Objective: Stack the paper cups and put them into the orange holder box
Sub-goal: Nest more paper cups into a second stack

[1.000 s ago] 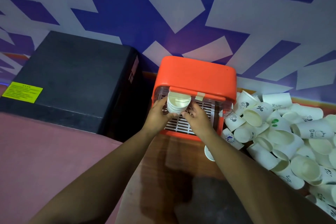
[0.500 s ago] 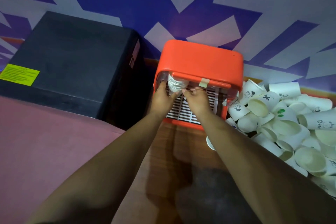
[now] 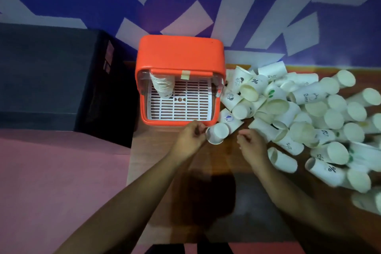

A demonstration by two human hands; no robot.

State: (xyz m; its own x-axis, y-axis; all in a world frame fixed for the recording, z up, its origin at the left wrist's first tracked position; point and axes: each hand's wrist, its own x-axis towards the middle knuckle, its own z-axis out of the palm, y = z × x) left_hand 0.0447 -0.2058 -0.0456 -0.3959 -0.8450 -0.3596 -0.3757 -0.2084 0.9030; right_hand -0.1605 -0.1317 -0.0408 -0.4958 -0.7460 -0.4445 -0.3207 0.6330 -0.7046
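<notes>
The orange holder box (image 3: 179, 53) stands against the wall with its front open and a white slatted tray inside. A stack of paper cups (image 3: 161, 85) stands in its back left corner. Just in front of the box, my left hand (image 3: 190, 139) pinches the rim of a single paper cup (image 3: 217, 133) lying on its side. My right hand (image 3: 251, 143) hovers beside it with loosely curled fingers and holds nothing. A big heap of loose paper cups (image 3: 299, 113) covers the table to the right.
A large black box (image 3: 51, 72) sits left of the orange holder. A pink surface (image 3: 51, 181) lies at the front left. The wooden table (image 3: 160, 161) shows between my arms. Behind everything is a blue and white patterned wall.
Both hands have let go of the stack, which now stands inside the box. They pulled back toward me; my left hand has taken hold of a loose cup.
</notes>
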